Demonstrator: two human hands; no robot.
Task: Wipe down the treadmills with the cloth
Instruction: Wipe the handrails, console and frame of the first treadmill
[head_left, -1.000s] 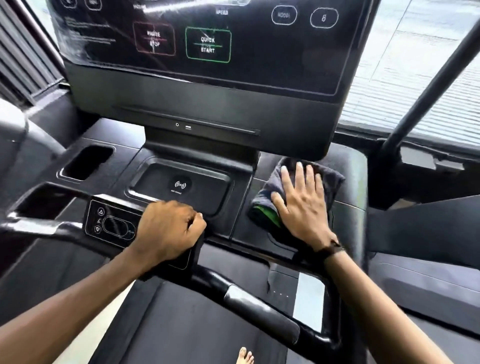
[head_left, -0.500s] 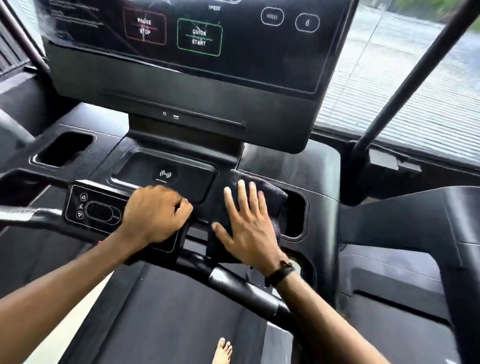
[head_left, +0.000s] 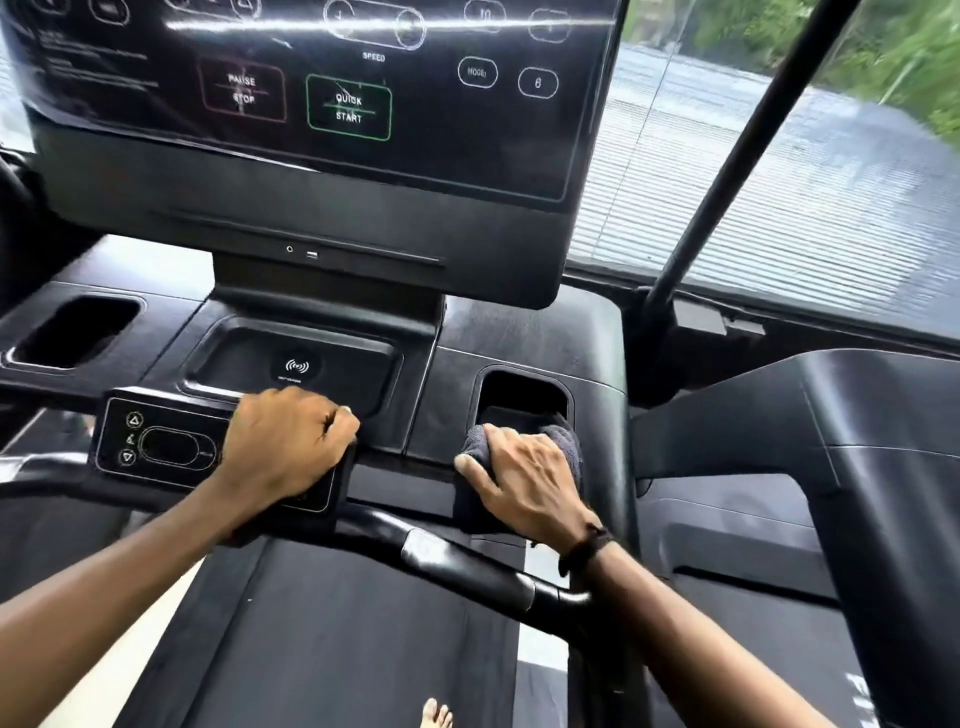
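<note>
Cloth, dark grey, bunched under right hand at near edge of right cup pocket on treadmill console; fingers curled over it, gripping. Left hand closed in a fist round small control panel on handlebar. Screen above, showing pause and quick start buttons. Black wristband on right wrist. Bare toes on belt below.

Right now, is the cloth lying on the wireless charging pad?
No, the right hand grips the cloth at the right cup holder's front edge, beside the charging pad.
</note>
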